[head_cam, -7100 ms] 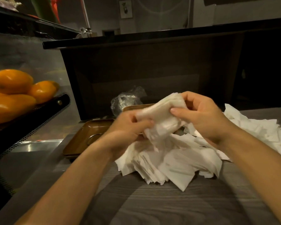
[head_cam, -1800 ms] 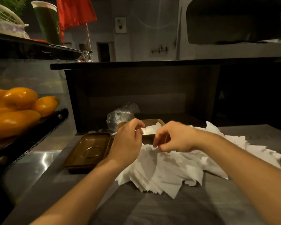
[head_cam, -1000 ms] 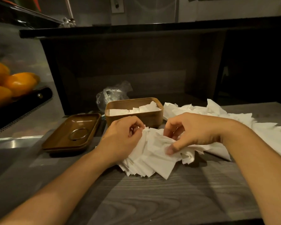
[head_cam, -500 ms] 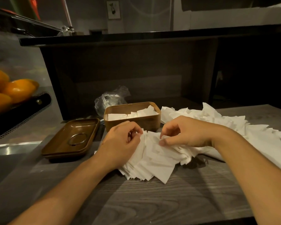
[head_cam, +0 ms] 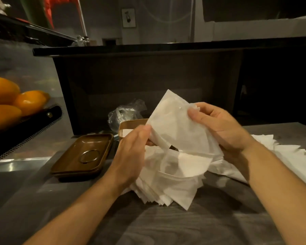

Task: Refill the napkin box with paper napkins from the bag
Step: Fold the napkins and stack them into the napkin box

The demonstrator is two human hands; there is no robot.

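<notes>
Both hands hold a small stack of white paper napkins [head_cam: 177, 128] raised above the table. My right hand [head_cam: 217, 126] grips its right edge with the thumb on top. My left hand [head_cam: 132, 151] pinches its lower left edge. Below them a loose pile of napkins [head_cam: 168, 183] lies fanned on the grey wood table. The brown napkin box [head_cam: 126, 129] stands behind my left hand, mostly hidden by the raised stack, with a white napkin showing inside. A crumpled clear plastic bag [head_cam: 125, 110] lies just behind the box.
The brown box lid [head_cam: 83, 154] lies upside down left of the box. More napkins [head_cam: 286, 160] spread to the right. Oranges [head_cam: 11, 101] sit on a black rack at the left. A dark counter wall [head_cam: 148, 82] rises close behind.
Both hands have lifted a stack of napkins off the pile, up in front of the box. Half a second ago they were down on the pile sorting it.
</notes>
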